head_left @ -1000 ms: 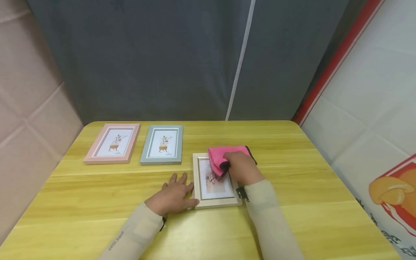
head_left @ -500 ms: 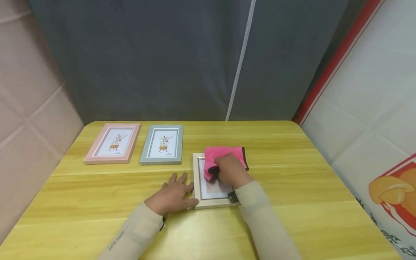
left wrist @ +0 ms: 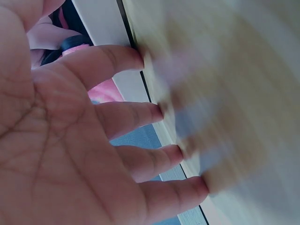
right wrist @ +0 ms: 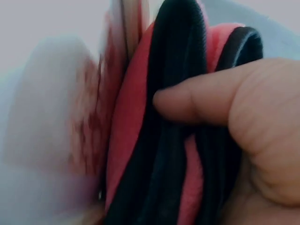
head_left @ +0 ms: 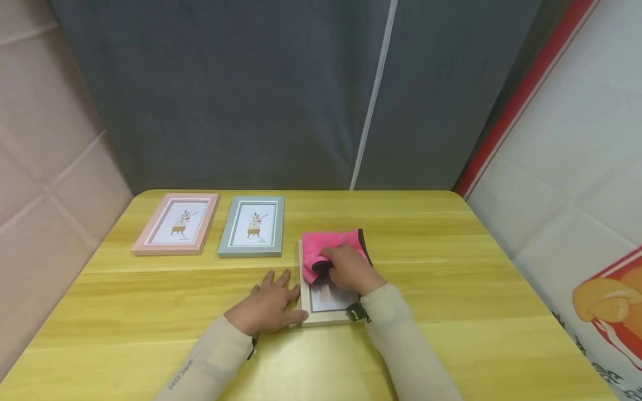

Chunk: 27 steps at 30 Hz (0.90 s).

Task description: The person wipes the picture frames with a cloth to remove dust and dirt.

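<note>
A cream picture frame (head_left: 325, 319) lies flat on the table, its upper part covered by a folded pink cloth (head_left: 317, 243) with black edging. My right hand (head_left: 351, 270) grips the cloth against the frame's glass. In the right wrist view the thumb presses on the black edging of the cloth (right wrist: 131, 122), which touches the printed picture. My left hand (head_left: 268, 303) lies spread on the table, thumb and a finger against the frame's left side. Its fingers (left wrist: 126, 119) are straight and apart in the left wrist view, tips on the tabletop.
A pink picture frame (head_left: 208, 223) and a blue-grey picture frame (head_left: 227, 234) lie side by side at the back left of the wooden table (head_left: 426, 250). A dark curtain (head_left: 241, 94) hangs behind the table. Walls rise on both sides.
My right hand has moved left across the cream frame, taking the cloth with it to the frame's upper left. The left hand stays in place. The head view has shifted slightly.
</note>
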### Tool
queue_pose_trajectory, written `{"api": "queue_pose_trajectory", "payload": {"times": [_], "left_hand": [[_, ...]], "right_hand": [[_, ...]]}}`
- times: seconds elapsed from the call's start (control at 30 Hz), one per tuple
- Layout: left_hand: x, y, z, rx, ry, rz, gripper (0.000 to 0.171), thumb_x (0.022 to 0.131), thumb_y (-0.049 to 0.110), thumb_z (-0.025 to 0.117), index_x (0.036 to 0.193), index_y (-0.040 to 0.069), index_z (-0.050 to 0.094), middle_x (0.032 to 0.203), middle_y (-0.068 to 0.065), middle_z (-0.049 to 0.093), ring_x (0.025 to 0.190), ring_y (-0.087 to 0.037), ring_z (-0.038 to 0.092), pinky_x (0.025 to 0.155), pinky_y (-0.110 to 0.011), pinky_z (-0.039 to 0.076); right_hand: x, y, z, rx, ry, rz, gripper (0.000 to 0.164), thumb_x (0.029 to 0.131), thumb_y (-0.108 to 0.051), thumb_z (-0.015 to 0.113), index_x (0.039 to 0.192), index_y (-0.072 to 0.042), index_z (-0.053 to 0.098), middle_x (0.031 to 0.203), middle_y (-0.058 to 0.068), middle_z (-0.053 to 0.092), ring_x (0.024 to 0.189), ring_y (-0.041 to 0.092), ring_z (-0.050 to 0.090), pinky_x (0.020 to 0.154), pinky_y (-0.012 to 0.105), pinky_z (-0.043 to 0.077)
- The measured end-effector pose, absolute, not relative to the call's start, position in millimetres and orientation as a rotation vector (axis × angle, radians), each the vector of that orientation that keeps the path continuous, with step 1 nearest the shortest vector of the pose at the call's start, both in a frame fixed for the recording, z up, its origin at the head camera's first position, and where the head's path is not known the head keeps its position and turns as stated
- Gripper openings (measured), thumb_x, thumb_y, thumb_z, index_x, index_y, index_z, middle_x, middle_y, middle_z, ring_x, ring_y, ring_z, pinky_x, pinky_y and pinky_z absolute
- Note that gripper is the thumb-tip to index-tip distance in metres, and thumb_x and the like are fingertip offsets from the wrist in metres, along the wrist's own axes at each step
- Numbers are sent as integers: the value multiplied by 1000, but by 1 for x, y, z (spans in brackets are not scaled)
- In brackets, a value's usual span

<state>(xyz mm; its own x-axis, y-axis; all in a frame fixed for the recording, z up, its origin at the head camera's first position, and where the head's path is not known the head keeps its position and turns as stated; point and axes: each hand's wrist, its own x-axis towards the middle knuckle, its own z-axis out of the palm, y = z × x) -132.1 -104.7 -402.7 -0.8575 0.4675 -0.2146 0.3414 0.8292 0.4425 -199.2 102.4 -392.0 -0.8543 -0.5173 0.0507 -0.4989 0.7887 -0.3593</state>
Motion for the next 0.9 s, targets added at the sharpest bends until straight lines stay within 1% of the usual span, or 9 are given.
{"api": "queue_pose_trajectory", "payload": {"times": [0.1, 0.2, 0.3, 0.4, 0.5, 0.6, 0.67, 0.8, 0.9], "left_hand": [[-132, -106, -404, 608, 2691, 579, 65, 91, 52, 65, 137, 7, 60, 156, -27, 28, 139, -59, 18, 101, -76, 26], [-132, -107, -405, 598, 2684, 592, 67, 91, 52, 65, 139, 6, 58, 156, -27, 28, 139, -59, 17, 100, -77, 26], [-132, -106, -406, 598, 2690, 591, 67, 92, 52, 64, 140, 7, 56, 156, -27, 28, 140, -59, 16, 101, -77, 25], [-133, -105, -405, 604, 2686, 589, 68, 92, 53, 63, 142, 7, 55, 156, -27, 27, 141, -58, 14, 104, -75, 23], [-134, -104, -404, 607, 2682, 573, 70, 92, 54, 62, 143, 7, 54, 157, -27, 25, 141, -57, 14, 105, -74, 21], [-133, -103, -404, 593, 2676, 562, 70, 91, 55, 62, 142, 7, 55, 157, -27, 26, 141, -57, 15, 105, -74, 22], [-133, -104, -404, 585, 2678, 560, 70, 91, 55, 63, 141, 8, 56, 157, -26, 27, 141, -57, 15, 105, -74, 23], [-133, -104, -403, 578, 2687, 565, 70, 90, 56, 63, 142, 8, 56, 157, -25, 27, 141, -57, 16, 105, -74, 24], [-133, -105, -403, 570, 2686, 570, 70, 91, 55, 63, 143, 9, 54, 157, -25, 26, 141, -57, 15, 105, -74, 23]], "right_hand": [[-199, 100, -394, -952, 2842, -645, 31, 79, 11, 61, 98, -13, 68, 90, 0, 68, 87, 18, 62, 88, 38, 51], [-199, 101, -390, -978, 2798, -671, 34, 81, 11, 60, 105, -12, 70, 97, -1, 69, 91, 15, 62, 91, 37, 51], [-197, 110, -380, -884, 2891, -641, 34, 80, 12, 62, 100, -15, 69, 91, -2, 68, 87, 16, 61, 88, 37, 52], [-193, 122, -369, -708, 3028, -554, 30, 77, 12, 66, 88, -16, 65, 81, -2, 64, 84, 19, 61, 83, 39, 52], [-192, 131, -368, -550, 3048, -452, 27, 80, 10, 67, 81, -16, 59, 76, -1, 60, 80, 20, 58, 79, 39, 51], [-193, 132, -374, -541, 2997, -371, 24, 83, 8, 65, 78, -14, 56, 75, 2, 58, 76, 22, 55, 74, 39, 49], [-195, 130, -379, -562, 2983, -346, 23, 83, 8, 63, 78, -14, 57, 77, 3, 60, 79, 24, 56, 77, 40, 49], [-197, 123, -383, -583, 3008, -352, 24, 80, 10, 64, 82, -14, 62, 82, 4, 65, 89, 28, 58, 88, 45, 50], [-198, 119, -383, -632, 3004, -364, 25, 79, 10, 64, 80, -15, 61, 80, 2, 63, 86, 26, 58, 89, 44, 49]]}}
